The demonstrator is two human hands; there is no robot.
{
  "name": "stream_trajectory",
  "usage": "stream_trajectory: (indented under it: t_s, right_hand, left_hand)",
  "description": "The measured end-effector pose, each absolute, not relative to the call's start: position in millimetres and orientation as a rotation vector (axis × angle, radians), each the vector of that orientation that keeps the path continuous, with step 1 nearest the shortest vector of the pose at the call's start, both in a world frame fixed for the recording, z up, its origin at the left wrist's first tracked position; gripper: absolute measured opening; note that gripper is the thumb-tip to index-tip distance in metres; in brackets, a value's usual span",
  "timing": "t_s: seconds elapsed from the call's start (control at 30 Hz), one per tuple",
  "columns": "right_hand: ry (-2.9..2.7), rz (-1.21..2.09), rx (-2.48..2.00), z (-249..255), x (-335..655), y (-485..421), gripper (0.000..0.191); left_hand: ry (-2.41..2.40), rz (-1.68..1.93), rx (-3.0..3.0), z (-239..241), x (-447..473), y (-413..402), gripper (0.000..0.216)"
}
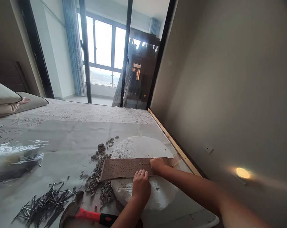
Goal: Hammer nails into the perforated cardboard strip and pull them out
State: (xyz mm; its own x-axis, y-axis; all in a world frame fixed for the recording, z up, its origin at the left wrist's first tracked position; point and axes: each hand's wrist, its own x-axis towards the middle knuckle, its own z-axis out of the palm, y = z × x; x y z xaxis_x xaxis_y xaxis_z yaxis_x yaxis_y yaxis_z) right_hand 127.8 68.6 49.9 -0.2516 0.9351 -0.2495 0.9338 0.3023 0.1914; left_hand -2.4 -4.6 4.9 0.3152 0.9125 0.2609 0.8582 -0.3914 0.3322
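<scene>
Right fingers seemingly tightly curled

The head view looks from above the near side of the perforated board, facing forward and down. It stands near the board, yet takes in the glass doors well beyond it and the wall to its right.
</scene>
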Motion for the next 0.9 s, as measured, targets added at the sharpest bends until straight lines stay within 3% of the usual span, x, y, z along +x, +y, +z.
stream_trajectory:
  t_s: [0.57,0.9]
  right_hand:
    - [2.446,0.101,1.358,67.3,142.9,72.1,0.024]
    - [2.571,0.166,1.329,122.9,146.2,61.6,0.027]
  left_hand:
    - [1.671,0.629,2.423,7.6,-1.3,-3.2,0.045]
    - [1.580,0.754,2.343,24.5,-1.1,-5.3,0.039]
